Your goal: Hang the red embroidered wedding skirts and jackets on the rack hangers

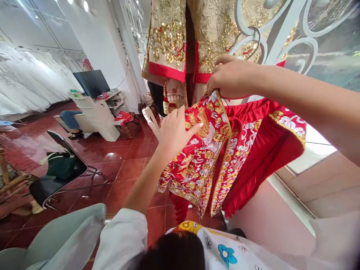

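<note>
A red garment (pixel 225 157) with gold and silver embroidery hangs in front of me at the middle of the view. My right hand (pixel 229 77) is closed on its top edge and holds it up. My left hand (pixel 176 131) lies against the embroidered front panel, fingers together and stretched out along the cloth. Behind it hangs a gold embroidered garment (pixel 180 37) with red trim.
A black chair (pixel 60 168) with a green bag stands at the left on the red tile floor. A white desk (pixel 97 110) with a dark monitor (pixel 91 82) is further back. White dresses line the left wall. A white scrolled metal frame (pixel 284 41) stands at the right.
</note>
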`<action>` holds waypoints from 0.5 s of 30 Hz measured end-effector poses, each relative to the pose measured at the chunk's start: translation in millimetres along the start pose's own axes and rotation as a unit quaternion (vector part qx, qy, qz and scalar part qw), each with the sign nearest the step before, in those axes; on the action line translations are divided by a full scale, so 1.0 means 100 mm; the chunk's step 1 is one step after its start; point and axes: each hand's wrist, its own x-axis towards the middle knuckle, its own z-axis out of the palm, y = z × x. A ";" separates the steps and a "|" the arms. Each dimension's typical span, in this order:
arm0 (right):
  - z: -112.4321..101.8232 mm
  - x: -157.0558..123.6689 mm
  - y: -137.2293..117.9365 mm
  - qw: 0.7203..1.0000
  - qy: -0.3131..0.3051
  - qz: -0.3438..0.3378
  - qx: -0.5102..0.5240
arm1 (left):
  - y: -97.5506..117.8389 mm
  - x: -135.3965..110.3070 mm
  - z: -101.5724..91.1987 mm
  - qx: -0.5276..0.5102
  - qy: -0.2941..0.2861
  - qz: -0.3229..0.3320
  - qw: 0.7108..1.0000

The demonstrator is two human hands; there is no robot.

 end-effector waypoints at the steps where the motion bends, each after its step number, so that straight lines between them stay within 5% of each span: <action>1: -0.02 0.01 -0.02 0.999 -0.005 -0.020 -0.038 | 0.02 0.13 0.02 0.002 -0.018 0.000 1.000; 4: -0.09 -0.08 -0.05 0.997 0.033 -0.060 -0.033 | 0.00 0.40 0.08 0.017 -0.054 -0.007 0.998; 6: -0.08 -0.27 -0.03 0.988 0.139 -0.064 0.001 | -0.06 0.50 0.07 0.015 -0.071 0.010 0.997; 9: 0.07 -0.66 0.07 0.948 0.298 0.115 0.004 | -0.19 0.60 -0.05 -0.007 -0.117 0.064 0.991; 12: 0.33 -0.99 0.26 0.922 0.222 0.316 0.011 | -0.30 0.75 -0.29 -0.005 -0.181 0.095 0.979; 15: 0.50 -1.14 0.51 0.931 0.110 0.319 0.139 | -0.40 0.96 -0.58 0.003 -0.259 0.092 0.962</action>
